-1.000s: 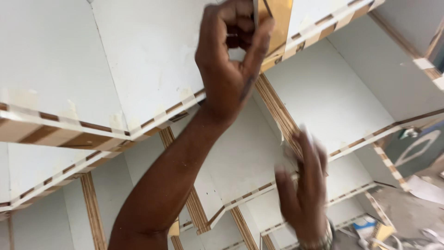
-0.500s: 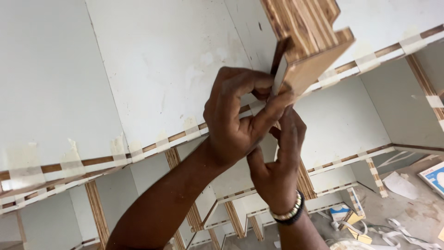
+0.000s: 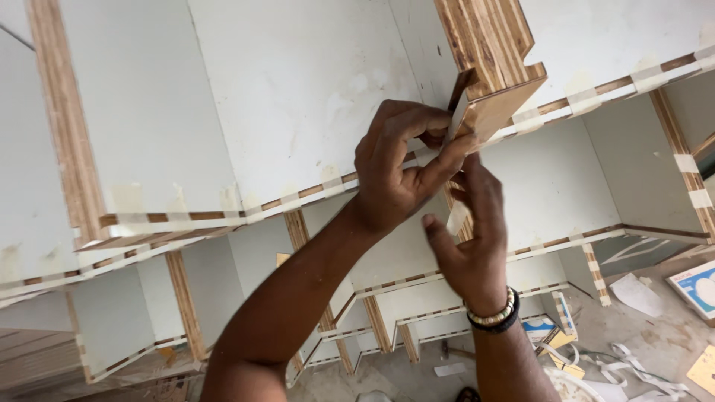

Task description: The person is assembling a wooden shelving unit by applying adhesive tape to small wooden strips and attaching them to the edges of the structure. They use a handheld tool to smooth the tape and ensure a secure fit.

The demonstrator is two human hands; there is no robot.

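A vertical plywood divider (image 3: 488, 45) with a striped bare edge stands in a white laminated shelf unit (image 3: 298, 97). My left hand (image 3: 402, 167) reaches up to the divider's lower corner, where thumb and fingers pinch a thin edge strip (image 3: 459, 100) against the wood. Just below it, my right hand (image 3: 469, 249), with beaded bracelets at the wrist, has its fingers curled up under the left. A pale piece of the strip (image 3: 456, 219) shows between thumb and fingers. How the two bits of strip join is hidden by the hands.
More white compartments with brown and white striped front edges (image 3: 566, 238) run below and to both sides. On the floor at lower right lie white strip offcuts (image 3: 633, 376), paper scraps (image 3: 640, 294) and a small box (image 3: 696, 286).
My left hand came down from the top of the view to the divider's corner. My right hand rose from the lower right to just beneath it. The view tilted and closed in.
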